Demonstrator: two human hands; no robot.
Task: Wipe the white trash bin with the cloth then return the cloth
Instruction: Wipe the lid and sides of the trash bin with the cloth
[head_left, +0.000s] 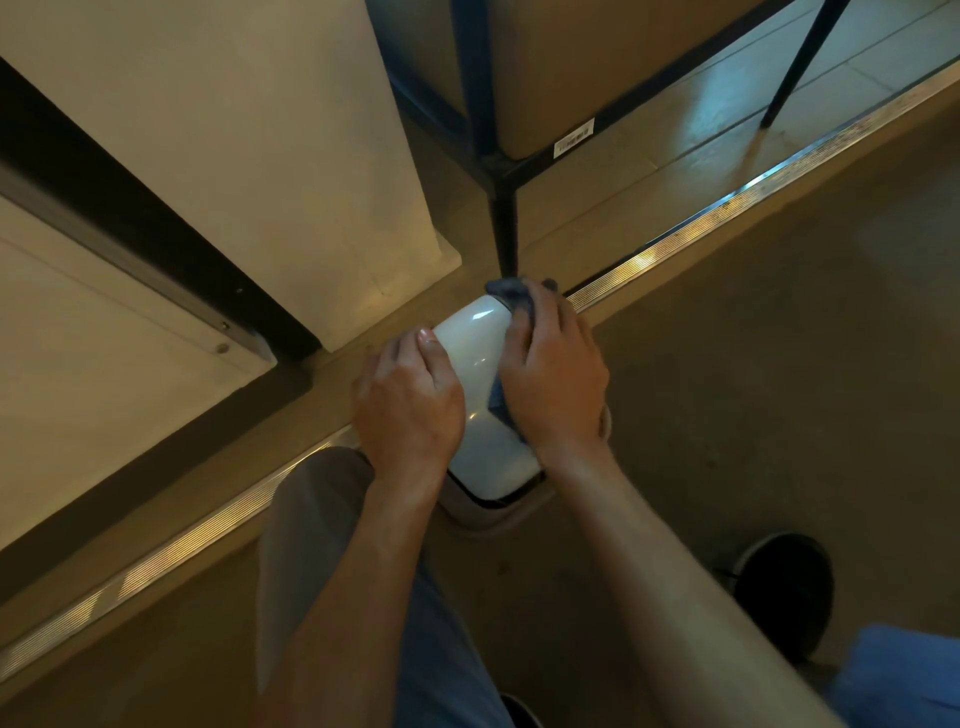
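A dim floor (753, 389) of brownish tile runs under the scene, crossed by a ribbed metal threshold strip (727, 205), with a pale wall panel (234, 156) to the left and the dark leg of a metal rack (504, 228) carrying a cardboard box (571, 67) just behind. The white trash bin (478, 374) stands on the floor close to that rack leg, seen from straight above, its domed glossy lid catching highlights.

The bin looks like light, thin plastic: stiff enough to press against, but smooth and slippery, and likely to slide or tip if pushed from one side only. Bracing it at the lid's edge, opposite the wiping hand, seems the sensible hold. The blue-grey cloth (501, 405) is soft and limp, and will bunch unless pressed flat under the palm.

The left hand (410, 400) rests on the lid's left side, fingers (428, 343) close together and curved over the edge, steadying the bin rather than gripping it. The right hand (553, 374) lies flat on the cloth on the lid's right side, fingers a little spread, pressing it to the surface; cloth corners show beyond the fingertips and below the palm. Wiping appears under way, and the cloth's return is not yet done.
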